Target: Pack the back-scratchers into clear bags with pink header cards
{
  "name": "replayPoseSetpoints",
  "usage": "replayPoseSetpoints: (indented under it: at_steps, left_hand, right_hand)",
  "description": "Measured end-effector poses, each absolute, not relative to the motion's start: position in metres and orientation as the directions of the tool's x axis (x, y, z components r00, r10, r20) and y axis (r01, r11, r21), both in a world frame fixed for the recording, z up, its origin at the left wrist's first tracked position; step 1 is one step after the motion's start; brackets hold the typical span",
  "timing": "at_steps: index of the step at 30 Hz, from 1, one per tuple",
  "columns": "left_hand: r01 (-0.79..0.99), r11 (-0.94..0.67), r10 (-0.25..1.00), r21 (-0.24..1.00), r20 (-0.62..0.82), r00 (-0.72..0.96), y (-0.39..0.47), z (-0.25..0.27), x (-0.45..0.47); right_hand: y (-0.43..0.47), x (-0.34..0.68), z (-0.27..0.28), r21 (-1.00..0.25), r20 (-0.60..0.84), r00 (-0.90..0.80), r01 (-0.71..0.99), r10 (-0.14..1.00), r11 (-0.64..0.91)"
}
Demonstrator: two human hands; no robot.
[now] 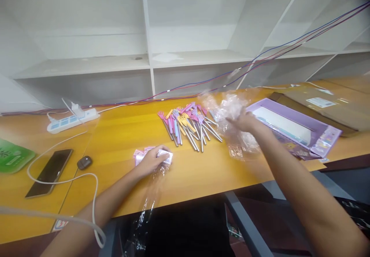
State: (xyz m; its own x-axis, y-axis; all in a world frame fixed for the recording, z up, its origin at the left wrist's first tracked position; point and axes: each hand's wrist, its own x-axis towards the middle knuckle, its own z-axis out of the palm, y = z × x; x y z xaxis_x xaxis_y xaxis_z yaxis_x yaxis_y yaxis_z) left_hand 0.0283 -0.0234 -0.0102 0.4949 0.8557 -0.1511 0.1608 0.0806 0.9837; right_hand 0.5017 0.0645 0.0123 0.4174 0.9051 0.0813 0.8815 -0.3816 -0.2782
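Note:
My left hand [152, 160] is closed around a small whitish packet [164, 157], from which a long strip of clear film [148, 195] hangs over the table edge. Beside that hand lie a few pink and pale purple packets [140, 157]. My right hand [244, 121] is in a heap of crumpled clear plastic wrapping [231, 108], its fingers closed on some of it; motion blurs the hand and wrapping. Between the hands lies a pile of small metal-rod back scratchers [190, 124] with hand-shaped heads in pink, yellow, purple and blue.
To the right are an open purple box [297, 128] and a cardboard box [326, 106]. On the left lie a power strip [73, 120], a phone [49, 172], a dark earbud case [84, 162], a green pouch [14, 157] and a white cable [95, 195]. White shelves [150, 62] stand behind.

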Motion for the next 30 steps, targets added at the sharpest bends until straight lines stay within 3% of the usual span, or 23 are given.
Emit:
replayPoseSetpoints:
  at_steps: [2,7,11,15,18,23,27,30]
  left_hand:
    - [0.178,0.063,0.856,0.982,-0.144,0.497,-0.024,-0.009,0.029]
    - [0.233,0.015,0.86,0.972,-0.132,0.493,-0.026,-0.004,0.029]
    - [0.267,-0.041,0.863,0.963,-0.101,0.495,-0.026,-0.002,0.028]
    - [0.29,-0.095,0.856,0.952,-0.07,0.512,-0.026,-0.004,0.029]
    - [0.305,-0.135,0.861,0.943,-0.041,0.508,-0.027,-0.003,0.029]
    - [0.318,-0.147,0.859,0.937,-0.038,0.511,-0.027,-0.002,0.028]
    - [0.307,-0.092,0.85,0.947,-0.086,0.519,-0.027,-0.002,0.028]
    - [0.305,-0.088,0.853,0.948,-0.087,0.515,-0.028,-0.001,0.028]
  right_hand:
    - [0.068,0.48,-0.009,-0.2,0.047,0.442,0.883,0.896,-0.425]
    - [0.077,0.475,-0.027,-0.238,0.054,0.445,0.875,0.894,-0.421]
    - [0.072,0.491,-0.007,-0.26,0.292,0.451,0.886,0.843,-0.384]
    - [0.068,0.485,0.013,-0.178,0.485,0.228,0.971,0.844,-0.161]
    - [0.082,0.474,0.025,-0.134,0.409,0.078,0.991,0.909,-0.025]
    - [0.115,0.479,0.042,-0.226,0.332,0.117,0.973,0.936,-0.042]
    - [0.118,0.484,0.031,-0.061,0.247,-0.09,0.992,0.965,0.108]
    - [0.114,0.48,0.018,-0.006,0.197,-0.108,0.994,0.975,0.111]
